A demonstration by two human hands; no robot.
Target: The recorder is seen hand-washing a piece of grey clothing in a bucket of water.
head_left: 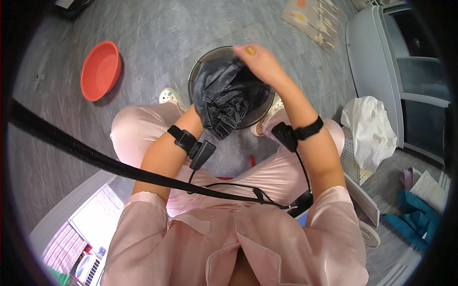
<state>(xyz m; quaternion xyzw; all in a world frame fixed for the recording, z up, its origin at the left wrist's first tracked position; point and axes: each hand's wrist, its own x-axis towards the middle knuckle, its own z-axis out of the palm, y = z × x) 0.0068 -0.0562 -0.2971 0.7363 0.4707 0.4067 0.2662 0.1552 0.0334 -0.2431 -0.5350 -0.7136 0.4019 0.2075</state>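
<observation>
A bunched, dark blue-grey denim garment [229, 90] lies across a round basin [260, 113] with a metallic-looking rim, between my feet. Part of the cloth hangs over the near left of the rim. My left forearm runs in under the garment, and the cloth covers that hand and its fingers. At the far edge of the garment, my right hand [260, 62] is closed, its fingers curled by the rim. A small yellow spot shows at its thumb; whether that is a nail or something held is unclear.
A red-orange plastic basin [100, 71] stands on the grey floor to the left. At right are a white plastic bag [369, 131], a pale cabinet [374, 57] and teal cloth [415, 219]. A patterned mat [312, 21] lies far right. A black strap [95, 150] crosses the view.
</observation>
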